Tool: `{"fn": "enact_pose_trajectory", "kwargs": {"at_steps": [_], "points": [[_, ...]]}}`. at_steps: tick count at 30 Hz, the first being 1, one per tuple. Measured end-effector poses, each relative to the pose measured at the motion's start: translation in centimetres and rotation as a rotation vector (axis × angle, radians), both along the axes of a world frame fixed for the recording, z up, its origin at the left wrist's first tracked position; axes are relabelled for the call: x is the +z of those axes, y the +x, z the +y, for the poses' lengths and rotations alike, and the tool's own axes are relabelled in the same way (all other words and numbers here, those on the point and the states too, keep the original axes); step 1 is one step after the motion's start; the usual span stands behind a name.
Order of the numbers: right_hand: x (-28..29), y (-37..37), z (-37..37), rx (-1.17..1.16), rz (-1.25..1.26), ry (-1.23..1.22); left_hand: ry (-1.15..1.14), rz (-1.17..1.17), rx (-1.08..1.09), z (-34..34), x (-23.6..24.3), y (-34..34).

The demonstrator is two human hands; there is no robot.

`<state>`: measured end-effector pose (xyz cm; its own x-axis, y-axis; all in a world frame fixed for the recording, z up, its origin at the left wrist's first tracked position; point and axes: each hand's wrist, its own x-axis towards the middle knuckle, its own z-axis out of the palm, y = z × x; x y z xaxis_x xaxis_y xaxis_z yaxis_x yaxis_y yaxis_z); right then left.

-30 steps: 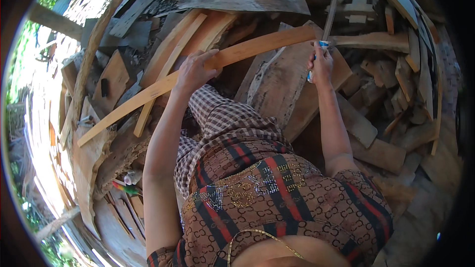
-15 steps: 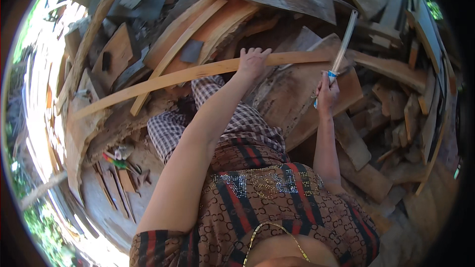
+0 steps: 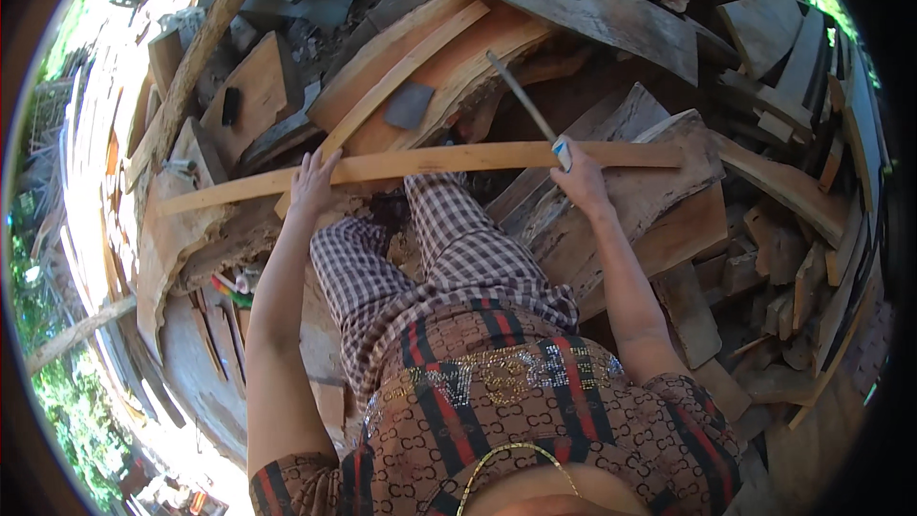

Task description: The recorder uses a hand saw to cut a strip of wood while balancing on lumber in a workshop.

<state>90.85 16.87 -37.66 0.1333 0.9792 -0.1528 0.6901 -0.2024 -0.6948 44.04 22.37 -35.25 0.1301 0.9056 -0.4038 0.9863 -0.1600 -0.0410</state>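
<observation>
A long, slightly bowed wooden strip (image 3: 430, 164) lies across in front of me, over other boards. My left hand (image 3: 313, 183) is closed over its left part, fingers hooked over the far edge. In my right hand (image 3: 581, 177) is a long, narrow metal tool (image 3: 523, 97) with a blue-and-white handle; I cannot tell its exact kind. The fist is closed around the handle, beside the right part of the strip. The tool points up and to the left, beyond the strip, its tip near a rough-edged board (image 3: 497, 31).
Scrap timber (image 3: 788, 248) is heaped at the right. A wide grey plank (image 3: 583, 5) lies at the back, a round pole (image 3: 215, 33) slants at the left. Thin sticks (image 3: 218, 339) and a colourful item (image 3: 232, 289) lie at lower left. A small grey square piece (image 3: 409, 106) rests on a board.
My left hand has moved left along the strip. My right hand has come left to beside the strip, and the tool has swung from pointing up-right to up-left. The view has shifted slightly.
</observation>
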Motion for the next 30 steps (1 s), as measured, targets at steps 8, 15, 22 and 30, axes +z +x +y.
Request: {"fn": "enact_pose_trajectory", "kwargs": {"at_steps": [8, 15, 22, 30], "points": [[1.1, 0.3, 3.4, 0.02, -0.084, -0.126, 0.02, -0.15, -0.13, 2.6, -0.2, -1.5], [3.0, -1.3, 8.3, -0.047, -0.042, 0.364, 0.15, -0.203, -0.044, 12.1, -1.8, 3.0], [1.7, -6.9, 4.7, 0.058, 0.052, -0.042, 0.143, -0.045, 0.191, 22.4, -9.5, 6.1], [-0.3, -10.9, 1.2, 0.126, 0.125, -0.261, 0.369, -0.146, 0.158, 21.2, -13.6, 4.5]]}}
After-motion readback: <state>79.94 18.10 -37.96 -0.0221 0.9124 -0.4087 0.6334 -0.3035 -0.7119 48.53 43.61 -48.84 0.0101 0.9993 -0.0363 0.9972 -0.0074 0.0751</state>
